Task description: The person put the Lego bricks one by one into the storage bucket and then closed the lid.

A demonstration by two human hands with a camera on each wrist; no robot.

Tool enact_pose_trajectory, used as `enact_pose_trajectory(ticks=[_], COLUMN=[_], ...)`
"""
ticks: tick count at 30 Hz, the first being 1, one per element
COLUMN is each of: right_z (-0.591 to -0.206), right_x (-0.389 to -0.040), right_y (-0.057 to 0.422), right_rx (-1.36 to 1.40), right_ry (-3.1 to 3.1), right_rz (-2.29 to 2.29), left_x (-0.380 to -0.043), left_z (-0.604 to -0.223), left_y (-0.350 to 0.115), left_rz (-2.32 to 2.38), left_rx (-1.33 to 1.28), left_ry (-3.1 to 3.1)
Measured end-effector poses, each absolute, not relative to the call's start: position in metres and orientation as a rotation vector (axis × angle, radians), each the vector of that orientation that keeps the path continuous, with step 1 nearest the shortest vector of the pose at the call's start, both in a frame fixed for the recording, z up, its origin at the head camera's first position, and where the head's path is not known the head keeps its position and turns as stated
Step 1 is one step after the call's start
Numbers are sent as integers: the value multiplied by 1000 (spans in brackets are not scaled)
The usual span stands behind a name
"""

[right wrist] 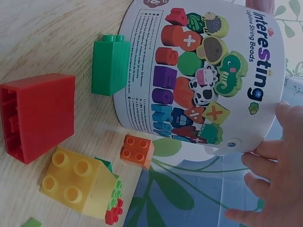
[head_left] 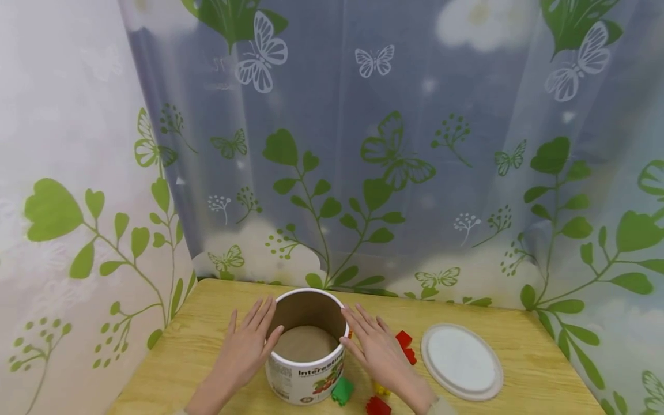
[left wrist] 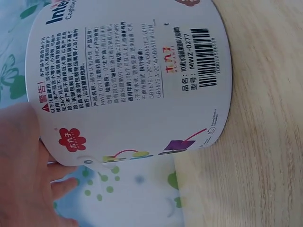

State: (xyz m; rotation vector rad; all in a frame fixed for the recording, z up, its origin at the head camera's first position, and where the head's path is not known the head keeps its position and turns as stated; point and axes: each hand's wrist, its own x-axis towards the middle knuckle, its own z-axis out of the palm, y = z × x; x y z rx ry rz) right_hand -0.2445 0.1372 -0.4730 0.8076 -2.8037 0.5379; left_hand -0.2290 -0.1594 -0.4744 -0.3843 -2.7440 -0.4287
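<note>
White bucket (head_left: 290, 381), left hand (head_left: 248, 341) and right hand (head_left: 374, 344) straight-fingered against it, bricks (right wrist: 40, 116) crowding its right, pale lid (head_left: 461, 362) beyond.

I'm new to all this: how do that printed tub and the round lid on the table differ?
The printed tub is a deep container standing upright, while the round lid is shallow and lies flat. The tub carries lettering and colourful pictures; the lid's upward face looks plain. The tub stands between the left hand and the right hand, whereas neither hand touches the lid. Both are mainly white and round.
</note>
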Motion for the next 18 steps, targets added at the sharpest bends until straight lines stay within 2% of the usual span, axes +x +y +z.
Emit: enact_pose_trajectory(ticks=[10,18], right_z=[-471,-474], right_x=[-246,-246], right_y=[160,205], right_rx=[765,523], right_ry=[-2673,-2538], right_rz=[973,1434], left_x=[-228,-227], left_z=[-475,-474], left_y=[-159,-158], left_rz=[-413,-428], left_rx=[-382,-384], left_ry=[-2740,-2740])
